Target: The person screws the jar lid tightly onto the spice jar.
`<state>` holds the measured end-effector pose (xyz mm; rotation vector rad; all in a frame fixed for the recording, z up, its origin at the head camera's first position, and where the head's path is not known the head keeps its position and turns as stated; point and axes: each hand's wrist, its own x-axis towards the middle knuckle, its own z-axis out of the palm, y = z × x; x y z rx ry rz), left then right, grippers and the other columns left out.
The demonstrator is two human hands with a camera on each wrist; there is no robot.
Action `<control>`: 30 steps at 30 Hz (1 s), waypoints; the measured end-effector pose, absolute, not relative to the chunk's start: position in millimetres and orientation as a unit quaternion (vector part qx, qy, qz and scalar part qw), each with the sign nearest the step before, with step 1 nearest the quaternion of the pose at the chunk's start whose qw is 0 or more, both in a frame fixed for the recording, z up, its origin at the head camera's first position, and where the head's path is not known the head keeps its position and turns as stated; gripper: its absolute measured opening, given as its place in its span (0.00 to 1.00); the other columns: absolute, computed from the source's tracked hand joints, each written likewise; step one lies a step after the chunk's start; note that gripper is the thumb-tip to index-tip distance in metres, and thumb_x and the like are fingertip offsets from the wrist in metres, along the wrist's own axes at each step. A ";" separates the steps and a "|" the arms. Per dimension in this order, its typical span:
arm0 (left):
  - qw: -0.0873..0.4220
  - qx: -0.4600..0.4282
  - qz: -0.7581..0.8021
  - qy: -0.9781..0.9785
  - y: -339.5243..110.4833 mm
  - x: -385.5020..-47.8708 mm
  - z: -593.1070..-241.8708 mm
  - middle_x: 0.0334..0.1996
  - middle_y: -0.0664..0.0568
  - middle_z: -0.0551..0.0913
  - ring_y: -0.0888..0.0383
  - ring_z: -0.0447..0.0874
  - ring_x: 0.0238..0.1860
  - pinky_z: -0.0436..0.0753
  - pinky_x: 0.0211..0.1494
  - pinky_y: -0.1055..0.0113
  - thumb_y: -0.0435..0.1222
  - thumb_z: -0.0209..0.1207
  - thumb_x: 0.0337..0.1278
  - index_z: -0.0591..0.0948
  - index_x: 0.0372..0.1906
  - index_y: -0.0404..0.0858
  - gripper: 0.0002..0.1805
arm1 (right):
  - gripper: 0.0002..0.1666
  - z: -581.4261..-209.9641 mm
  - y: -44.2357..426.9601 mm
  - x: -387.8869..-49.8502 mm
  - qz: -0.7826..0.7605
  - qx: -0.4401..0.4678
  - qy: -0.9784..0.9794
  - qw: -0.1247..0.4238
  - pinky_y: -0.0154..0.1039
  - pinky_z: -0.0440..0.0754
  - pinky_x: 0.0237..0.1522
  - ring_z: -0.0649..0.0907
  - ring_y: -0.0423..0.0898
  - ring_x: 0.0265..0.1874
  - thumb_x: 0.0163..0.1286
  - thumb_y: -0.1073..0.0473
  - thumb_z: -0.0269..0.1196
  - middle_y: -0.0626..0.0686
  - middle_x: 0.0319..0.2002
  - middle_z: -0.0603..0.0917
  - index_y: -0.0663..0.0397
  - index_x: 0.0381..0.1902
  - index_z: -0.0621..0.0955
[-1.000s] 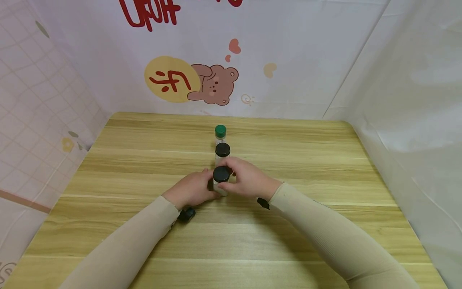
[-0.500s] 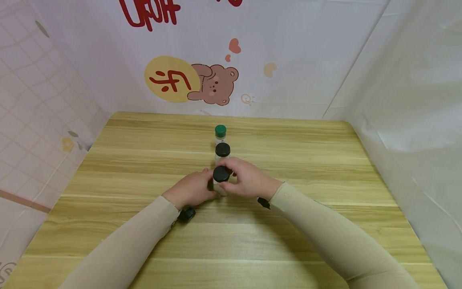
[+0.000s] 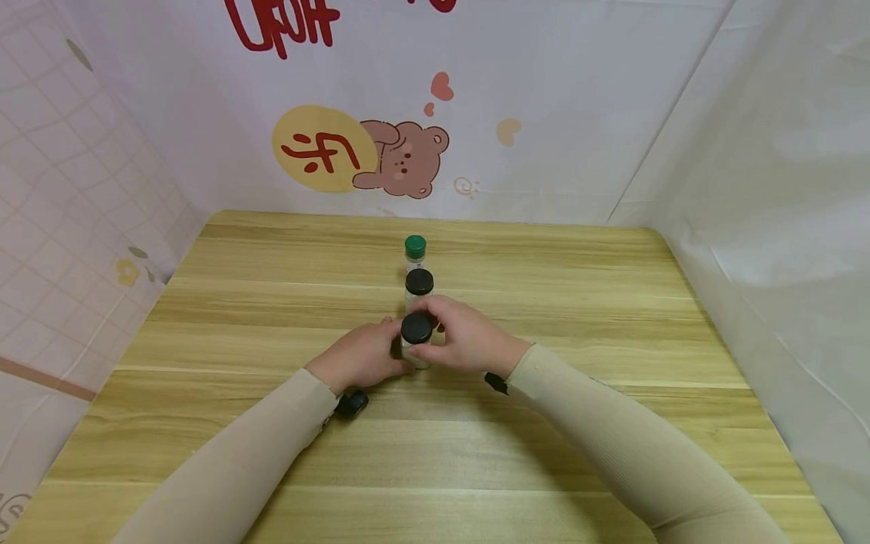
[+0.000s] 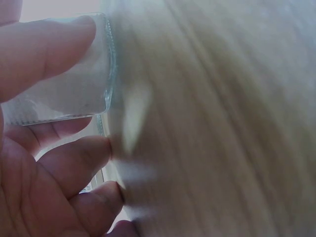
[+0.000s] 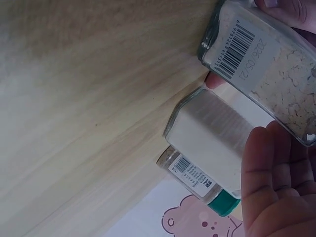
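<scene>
A glass spice jar with a black lid (image 3: 416,328) stands upright on the table between my hands. My left hand (image 3: 363,353) grips its lower part; in the left wrist view the thumb (image 4: 54,52) lies flat along the clear glass. Around the jar's top, my right hand (image 3: 469,335) holds it with the thumb in front and fingers behind. Pale flakes and a barcode label show on this jar (image 5: 266,74) in the right wrist view. Right behind it stands a second black-lidded jar (image 3: 419,282) of white contents, then a smaller green-capped bottle (image 3: 415,247).
The three containers form a line running toward the back of the wooden table (image 3: 544,468). A white printed backdrop (image 3: 557,91) with a bear rises behind the table's far edge. More white sheeting hangs at the left and right sides.
</scene>
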<state>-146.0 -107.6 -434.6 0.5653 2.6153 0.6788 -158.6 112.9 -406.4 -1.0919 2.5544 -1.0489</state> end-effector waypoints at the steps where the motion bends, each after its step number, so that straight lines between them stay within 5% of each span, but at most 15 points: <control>1: 0.189 0.202 0.242 0.930 -107.7 -146.0 -434.7 0.76 0.33 0.70 0.36 0.66 0.79 0.72 0.77 0.40 0.51 0.72 0.62 0.72 0.78 0.51 0.40 | 0.29 -406.3 112.9 -158.7 -0.350 -0.369 0.857 0.084 0.41 0.84 0.57 0.84 0.40 0.48 0.68 0.53 0.74 0.48 0.51 0.84 0.53 0.62 0.77; 11: 0.184 0.213 0.250 0.927 -109.0 -145.5 -434.9 0.72 0.36 0.77 0.35 0.65 0.79 0.71 0.77 0.40 0.54 0.70 0.64 0.71 0.78 0.55 0.39 | 0.23 -406.2 112.2 -158.7 -0.343 -0.382 0.855 0.078 0.39 0.84 0.57 0.84 0.41 0.49 0.69 0.59 0.72 0.50 0.51 0.84 0.55 0.59 0.78; 19: 0.188 0.206 0.246 0.928 -108.6 -145.9 -435.3 0.75 0.34 0.71 0.36 0.65 0.79 0.71 0.78 0.40 0.52 0.71 0.63 0.71 0.78 0.53 0.41 | 0.25 -405.3 112.1 -157.6 -0.346 -0.366 0.859 0.088 0.45 0.85 0.58 0.84 0.42 0.48 0.69 0.56 0.73 0.50 0.51 0.84 0.56 0.60 0.78; 30: 0.184 0.213 0.249 0.927 -110.0 -146.5 -437.8 0.73 0.37 0.76 0.35 0.64 0.80 0.70 0.78 0.39 0.54 0.70 0.64 0.71 0.78 0.55 0.40 | 0.22 -405.1 111.8 -157.3 -0.341 -0.373 0.859 0.083 0.39 0.84 0.58 0.84 0.42 0.49 0.70 0.58 0.70 0.49 0.51 0.84 0.54 0.58 0.79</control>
